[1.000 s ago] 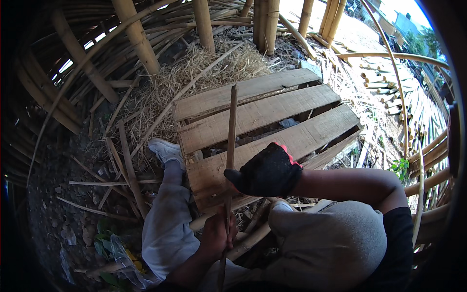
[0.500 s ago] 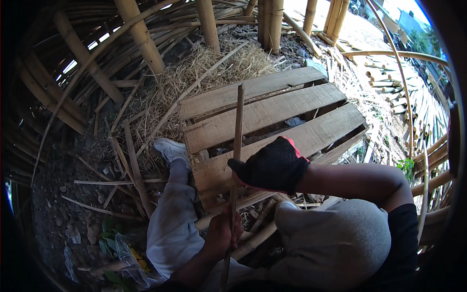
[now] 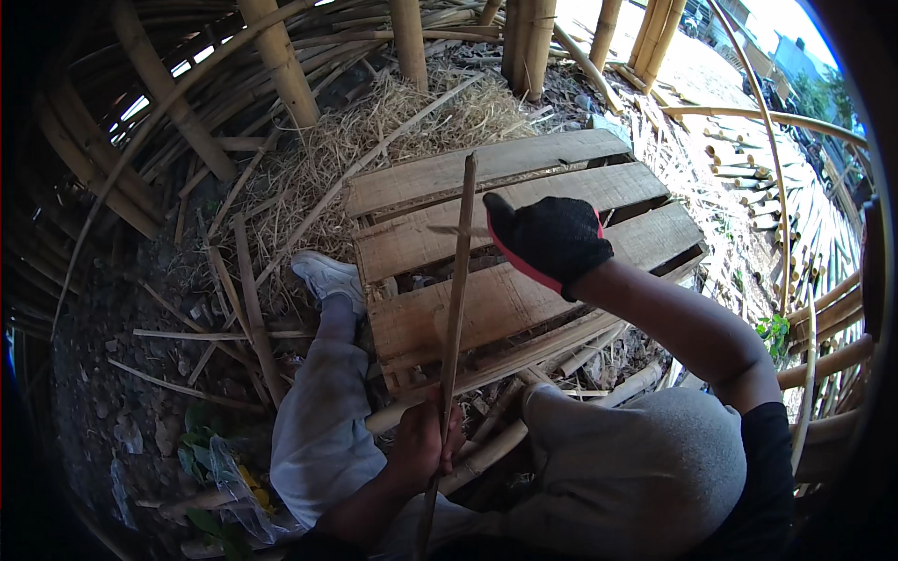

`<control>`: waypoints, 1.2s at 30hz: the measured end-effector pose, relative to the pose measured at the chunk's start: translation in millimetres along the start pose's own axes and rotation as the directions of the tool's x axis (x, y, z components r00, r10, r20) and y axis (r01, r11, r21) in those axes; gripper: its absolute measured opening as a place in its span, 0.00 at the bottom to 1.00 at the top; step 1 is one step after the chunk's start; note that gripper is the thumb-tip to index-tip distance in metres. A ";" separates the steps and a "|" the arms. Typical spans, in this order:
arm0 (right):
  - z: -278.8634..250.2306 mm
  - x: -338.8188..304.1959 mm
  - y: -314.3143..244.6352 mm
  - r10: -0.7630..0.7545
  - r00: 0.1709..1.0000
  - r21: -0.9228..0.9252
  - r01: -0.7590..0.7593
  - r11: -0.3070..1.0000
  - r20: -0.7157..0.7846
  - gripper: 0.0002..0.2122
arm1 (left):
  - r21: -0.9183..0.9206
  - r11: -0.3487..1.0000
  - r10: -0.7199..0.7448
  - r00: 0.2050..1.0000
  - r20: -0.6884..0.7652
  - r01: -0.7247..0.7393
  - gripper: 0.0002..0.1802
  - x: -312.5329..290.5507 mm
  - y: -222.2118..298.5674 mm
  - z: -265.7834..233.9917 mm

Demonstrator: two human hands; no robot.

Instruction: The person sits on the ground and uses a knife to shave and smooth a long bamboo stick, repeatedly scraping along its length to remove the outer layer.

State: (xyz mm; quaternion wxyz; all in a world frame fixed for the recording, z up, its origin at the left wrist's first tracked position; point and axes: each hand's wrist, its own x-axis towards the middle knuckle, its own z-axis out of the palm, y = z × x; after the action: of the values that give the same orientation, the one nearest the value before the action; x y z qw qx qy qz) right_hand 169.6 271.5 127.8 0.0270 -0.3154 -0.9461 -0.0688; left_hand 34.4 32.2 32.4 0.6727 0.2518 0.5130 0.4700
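A long, narrow bamboo strip (image 3: 457, 285) stands slantwise in front of me, its far end over the wooden slatted pallet (image 3: 524, 224). My bare left hand (image 3: 426, 439) is closed round its lower part, above my lap. Farther up, my right hand (image 3: 552, 241), in a black and red glove, is closed with the thumb raised. From this fist a thin, blurred knife blade (image 3: 453, 230) reaches left and crosses the strip near its upper end. The knife's handle is hidden inside the glove.
Straw (image 3: 393, 131) lies behind the pallet, below upright bamboo poles (image 3: 409, 47). Loose sticks (image 3: 248, 309) and a clear plastic bag (image 3: 238, 486) are on the ground at left. Cut bamboo poles (image 3: 772, 206) are piled at right. My knees flank the strip.
My right hand has moved up and away along the strip, and the blade now shows beside it. My left hand keeps its hold at nearly the same place.
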 end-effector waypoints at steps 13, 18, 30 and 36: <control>21.0 -21.6 -25.1 -0.321 0.924 -0.048 0.318 0.947 -0.209 0.10 | 0.189 0.981 -0.018 0.993 -0.115 0.040 0.32 -6.6 8.1 5.4; 13.3 -37.7 -36.2 -0.235 0.931 -0.005 0.244 0.970 -0.278 0.07 | 0.148 0.989 0.000 0.995 -0.101 0.016 0.32 -2.6 5.4 3.2; 20.3 -24.2 -29.4 -0.281 0.880 -0.185 0.224 0.957 -0.384 0.11 | 0.150 0.988 -0.006 0.991 -0.137 0.027 0.31 -5.5 2.6 5.1; 17.5 -21.6 -22.2 -0.286 0.878 -0.118 0.260 0.958 -0.384 0.09 | 0.185 0.981 -0.028 0.989 -0.143 0.054 0.32 -4.3 4.6 4.3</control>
State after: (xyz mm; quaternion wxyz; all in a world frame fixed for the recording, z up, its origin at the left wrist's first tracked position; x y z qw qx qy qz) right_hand 173.4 243.7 105.9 0.1983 -0.1590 -0.9531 -0.1640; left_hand 36.5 31.0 39.5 0.6179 0.2702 0.6060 0.4218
